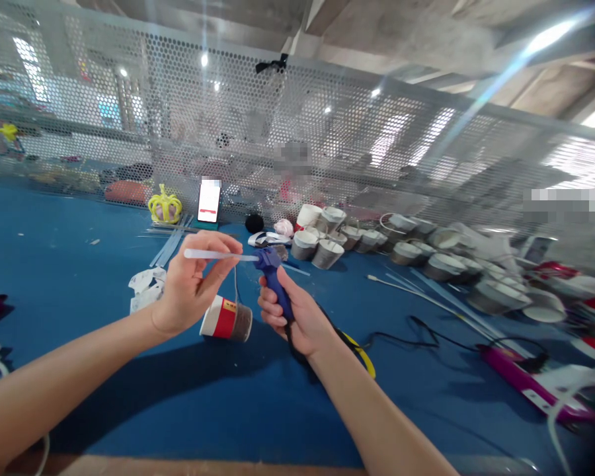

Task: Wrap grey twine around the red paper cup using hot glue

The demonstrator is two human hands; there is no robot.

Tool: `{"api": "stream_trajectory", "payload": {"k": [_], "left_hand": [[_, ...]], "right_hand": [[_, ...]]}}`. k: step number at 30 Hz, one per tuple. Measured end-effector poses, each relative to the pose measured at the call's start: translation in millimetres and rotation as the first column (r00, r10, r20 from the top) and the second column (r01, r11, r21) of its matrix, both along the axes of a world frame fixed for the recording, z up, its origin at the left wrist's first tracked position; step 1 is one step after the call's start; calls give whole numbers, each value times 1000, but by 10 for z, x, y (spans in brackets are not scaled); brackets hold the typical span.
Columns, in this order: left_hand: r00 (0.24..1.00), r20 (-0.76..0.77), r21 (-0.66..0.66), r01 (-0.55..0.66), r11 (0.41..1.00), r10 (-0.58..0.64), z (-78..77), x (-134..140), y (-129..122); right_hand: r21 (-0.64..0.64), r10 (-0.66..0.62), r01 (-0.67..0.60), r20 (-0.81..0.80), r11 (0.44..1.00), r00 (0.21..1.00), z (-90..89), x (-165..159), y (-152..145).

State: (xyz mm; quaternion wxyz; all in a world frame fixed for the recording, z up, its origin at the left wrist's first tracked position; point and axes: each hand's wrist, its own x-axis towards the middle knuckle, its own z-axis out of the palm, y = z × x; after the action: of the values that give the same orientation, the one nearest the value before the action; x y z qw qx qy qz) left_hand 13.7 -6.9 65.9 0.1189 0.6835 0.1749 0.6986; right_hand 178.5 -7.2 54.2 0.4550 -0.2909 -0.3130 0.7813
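Observation:
A blue hot glue gun is gripped by its handle in my right hand, raised above the table and tilted. A translucent white glue stick runs into the gun's rear end from the left. Around that stick, the fingers of my left hand are closed in a pinch. Below and between my hands, a small red, white and grey bucket lies on its side, touched by neither hand as far as I can see. The gun's nozzle is hard to make out.
Several small grey-white buckets stand at the back right. Glue sticks, a propped phone and a yellow crown-shaped piece are at the back left. A purple power strip with cables lies right. A perforated metal screen borders the blue table.

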Motion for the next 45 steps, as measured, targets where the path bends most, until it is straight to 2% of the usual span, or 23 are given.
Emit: {"api": "stream_trajectory", "payload": {"k": [4, 8, 11, 16, 18, 20, 22, 25, 27, 28, 30, 32, 34, 35, 36, 37, 39, 42, 45], "left_hand": [[980, -146, 29, -129, 991, 132, -10, -31, 16], [950, -270, 116, -131, 985, 158, -2, -44, -28], [941, -280, 148, -156, 977, 192, 0, -44, -36], [918, -341, 109, -177, 978, 204, 26, -40, -49], [903, -382, 60, -190, 980, 198, 30, -32, -44], [893, -411, -54, -227, 972, 186, 7, -26, -1], [897, -421, -235, -254, 938, 137, -48, -33, 87], [843, -534, -404, -327, 854, 70, -157, -80, 256], [774, -633, -492, -374, 786, -27, -203, -125, 341], [751, -659, -509, -419, 752, -27, -213, -148, 366], [693, -721, -493, -493, 716, -19, -209, -191, 377], [649, -752, -539, -505, 674, -116, -195, -230, 358], [635, -706, -672, -463, 578, -313, -193, -267, 335], [638, -662, -732, -441, 519, -393, -199, -286, 327], [649, -618, -777, -422, 467, -443, -206, -303, 322], [664, -585, -806, -408, 430, -467, -214, -319, 319], [688, -556, -826, -394, 402, -467, -224, -341, 313], [700, -526, -845, -366, 389, -483, -220, -337, 279], [723, -450, -885, -282, 371, -524, -220, -284, 208]], "right_hand": [[18, 9, -9, -17, 1000, 1000, -6, 12, 9], [17, 28, -28, -28, 999, 999, 0, 14, 2], [35, 8, -9, 2, 999, 1000, 3, 8, -5], [62, -2, 0, 43, 998, 999, -3, 10, 3], [80, -31, 25, 69, 996, 997, -2, 16, 10], [107, -88, 77, 100, 991, 991, 4, 32, 24], [141, -166, 148, 124, 979, 978, 22, 69, 49], [194, -298, 268, 151, 944, 942, 78, 171, 104], [276, -397, 341, 182, 899, 900, 126, 260, 143], [342, -448, 366, 203, 866, 871, 150, 307, 160], [511, -574, 398, 250, 762, 779, 183, 399, 188], [669, -722, 405, 293, 623, 627, 190, 486, 212], [787, -843, 375, 318, 490, 435, 175, 564, 232], [827, -877, 340, 334, 448, 345, 163, 595, 240], [850, -891, 296, 359, 435, 279, 151, 618, 247], [858, -887, 251, 393, 449, 242, 140, 632, 251], [819, -834, 194, 488, 540, 258, 123, 631, 251], [690, -696, 199, 579, 696, 425, 122, 574, 237], [574, -567, 207, 566, 792, 599, 145, 506, 210]]}}
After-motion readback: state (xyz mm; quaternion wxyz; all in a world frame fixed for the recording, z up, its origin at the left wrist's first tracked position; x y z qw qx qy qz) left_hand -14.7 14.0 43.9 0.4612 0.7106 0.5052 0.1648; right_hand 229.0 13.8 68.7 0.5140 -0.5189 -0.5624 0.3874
